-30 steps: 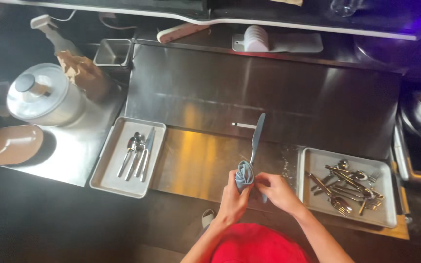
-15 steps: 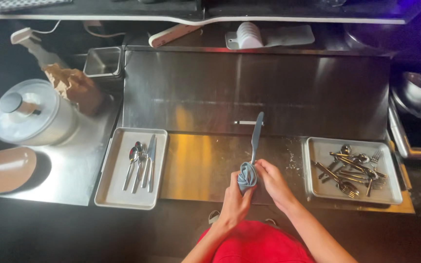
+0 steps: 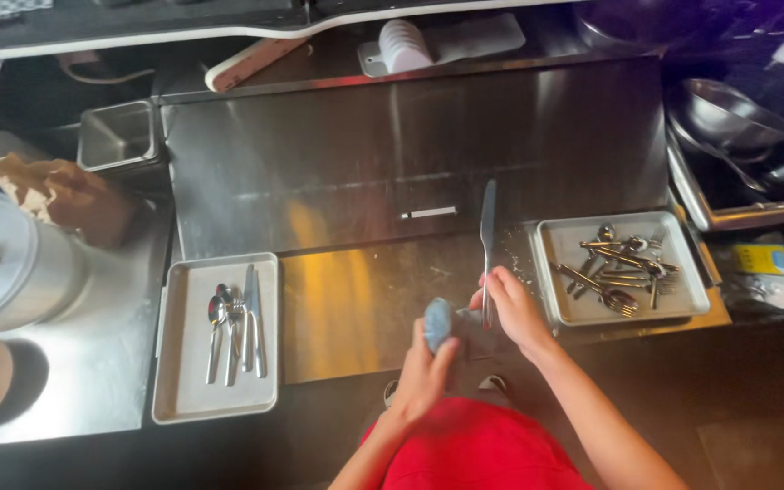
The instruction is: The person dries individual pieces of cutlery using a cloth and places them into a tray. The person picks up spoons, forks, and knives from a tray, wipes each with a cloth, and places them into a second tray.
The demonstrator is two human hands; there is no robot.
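stainless steel counter (image 3: 365,299) runs wide under the hands, with a tray of a few spoons and a knife (image 3: 220,336) to the left and a fuller tray of mixed cutlery (image 3: 623,268) just right of the right hand. the right hand (image 3: 512,308) is clenched around the handle of a table knife (image 3: 487,240), whose long axis points away from the person, blade up and out past the fingers. the left hand (image 3: 424,372), just beside it and nearer the body, grips a bunched blue cloth (image 3: 437,322) against the knife's lower end.

Tray of spoons (image 3: 179,363) left, tray of cutlery (image 3: 563,299) right, knife (image 3: 487,240) between them, pot (image 3: 2,272) far left
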